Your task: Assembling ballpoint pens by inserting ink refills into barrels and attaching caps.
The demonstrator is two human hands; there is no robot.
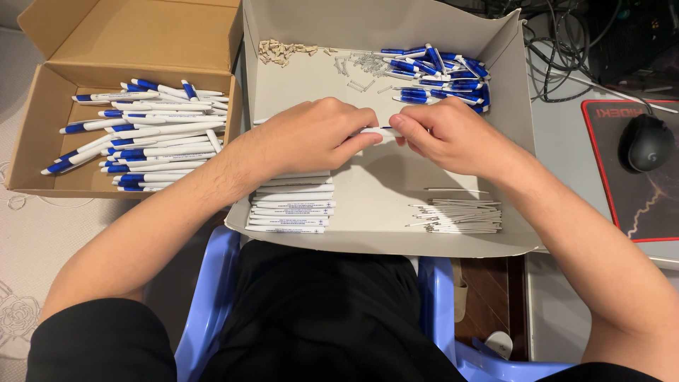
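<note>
Seen from above, a seated person works over a shallow grey tray [368, 212] on their lap. Far to the left of the fingers, an open cardboard box [42, 127] holds a loose heap of finished blue-and-white pens [152, 134]. Just below the left fingers, a neat row of white pen barrels [290, 209] lies side by side on the tray floor. The left hand [311, 134] is curled, its fingertips pinching a white pen barrel [378, 131] that sits between the two hands at the tray's centre. The right hand [449, 134] meets it from the other side, fingers closed around the barrel's far end, where a thin dark tip shows. Beyond the fingers, at the tray's back wall, lie small tan pieces [283, 51], tiny springs [361, 67] and a pile of blue pen parts [442, 74]. Below the right fingers rests a bundle of thin refills [460, 216]. Far right sits a black mouse [647, 141]. The barrel looks light, rigid and smooth, likely slippery; a fingertip pinch near each end seems the surest hold.
</note>
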